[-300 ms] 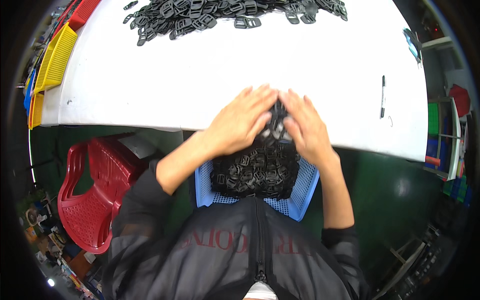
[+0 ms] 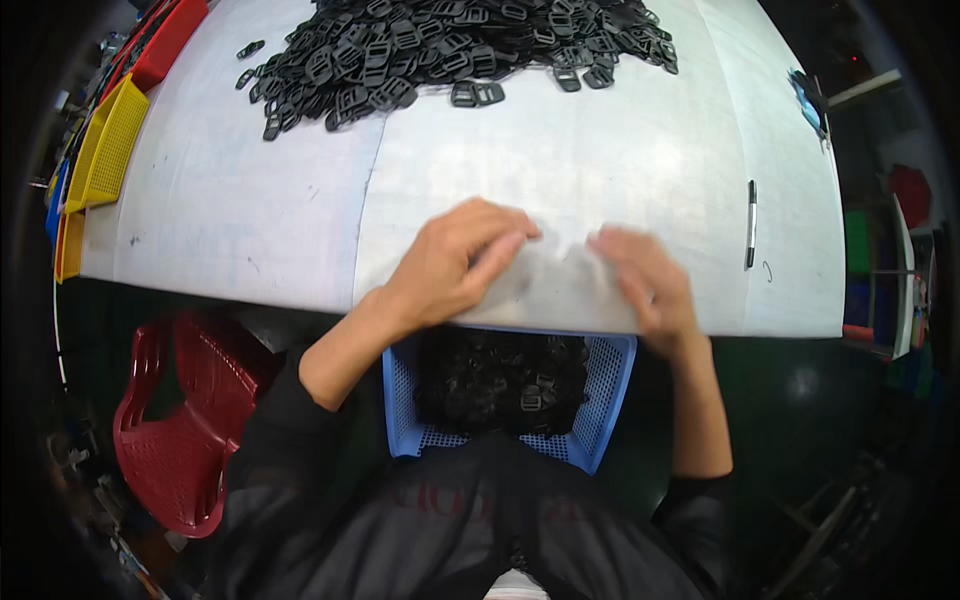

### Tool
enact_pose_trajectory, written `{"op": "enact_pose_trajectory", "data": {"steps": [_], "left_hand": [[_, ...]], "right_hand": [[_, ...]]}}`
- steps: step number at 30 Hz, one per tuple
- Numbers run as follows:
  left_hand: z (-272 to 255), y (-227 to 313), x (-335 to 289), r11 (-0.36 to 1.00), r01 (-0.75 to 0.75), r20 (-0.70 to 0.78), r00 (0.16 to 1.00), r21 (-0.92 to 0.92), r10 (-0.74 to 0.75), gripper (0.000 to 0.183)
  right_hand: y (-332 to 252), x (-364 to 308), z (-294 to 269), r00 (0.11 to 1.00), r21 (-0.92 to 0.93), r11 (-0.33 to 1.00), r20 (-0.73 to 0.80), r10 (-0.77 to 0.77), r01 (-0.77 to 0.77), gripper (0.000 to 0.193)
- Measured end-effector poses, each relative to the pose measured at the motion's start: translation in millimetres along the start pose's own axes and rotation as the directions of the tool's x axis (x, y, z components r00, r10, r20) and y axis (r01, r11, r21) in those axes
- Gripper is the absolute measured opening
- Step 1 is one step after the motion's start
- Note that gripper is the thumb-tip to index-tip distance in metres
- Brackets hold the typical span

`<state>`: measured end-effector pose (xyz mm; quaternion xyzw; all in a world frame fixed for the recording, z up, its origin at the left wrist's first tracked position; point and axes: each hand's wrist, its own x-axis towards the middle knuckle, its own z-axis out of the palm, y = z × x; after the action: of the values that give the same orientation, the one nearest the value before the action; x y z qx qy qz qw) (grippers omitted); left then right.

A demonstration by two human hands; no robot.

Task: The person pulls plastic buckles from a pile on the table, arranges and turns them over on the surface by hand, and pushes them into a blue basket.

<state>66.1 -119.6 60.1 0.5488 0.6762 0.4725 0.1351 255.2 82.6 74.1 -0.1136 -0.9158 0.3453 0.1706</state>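
My left hand (image 2: 463, 257) hovers over the near part of the white table (image 2: 600, 150), thumb and fingers apart and loosely bent, with nothing in it. Across a gap of bare table top, my right hand (image 2: 652, 287) is also empty, its fingers curved and somewhat blurred. Just below the table's front edge, a blue plastic basket (image 2: 607, 400) sits against my body. Many black plastic buckles (image 2: 500, 385) fill it, partly in shadow. Toward the table's far side lies a large heap of the same black buckles (image 2: 430, 55).
A black-and-white marker pen (image 2: 751, 225) lies on the right of the table, with a blue-handled tool (image 2: 808, 105) farther back. Yellow (image 2: 108, 145) and red baskets (image 2: 170, 40) line the left edge. A dark red plastic chair (image 2: 185, 430) stands on the floor at left.
Both hands have drawn apart. The clump of buckles that was between them at the table edge is gone from there. The view has shifted, showing more of the far heap.
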Motion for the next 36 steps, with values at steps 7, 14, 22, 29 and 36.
{"op": "enact_pose_trajectory", "data": {"steps": [7, 14, 22, 29, 36], "left_hand": [[23, -36, 39, 0.978, -0.096, -0.209, 0.968, 0.186, 0.135, 0.035], [17, -34, 35, 0.982, -0.101, -0.16, 0.979, 0.158, 0.126, 0.037], [23, -36, 40, 0.937, -0.158, -0.078, 0.979, 0.311, 0.191, 0.038], [37, -26, 9, 0.889, -0.079, -0.074, 0.989, 0.451, 0.125, 0.046], [18, 3, -37, 0.955, 0.066, -0.198, 0.98, 0.289, -0.008, 0.034]], "right_hand": [[222, 170, -56, 0.85, -0.028, 0.952, -0.458, 0.259, -0.305, 0.061], [210, 255, -20, 0.905, 0.14, 0.972, -0.357, 0.23, -0.191, 0.065], [123, 188, 33, 0.942, 0.177, 0.963, -0.233, 0.24, -0.201, 0.052], [50, 117, 68, 0.981, 0.202, 0.973, -0.136, 0.14, -0.111, 0.041], [5, 21, 30, 0.904, 0.019, 0.999, -0.426, -0.028, 0.04, 0.029]]}}
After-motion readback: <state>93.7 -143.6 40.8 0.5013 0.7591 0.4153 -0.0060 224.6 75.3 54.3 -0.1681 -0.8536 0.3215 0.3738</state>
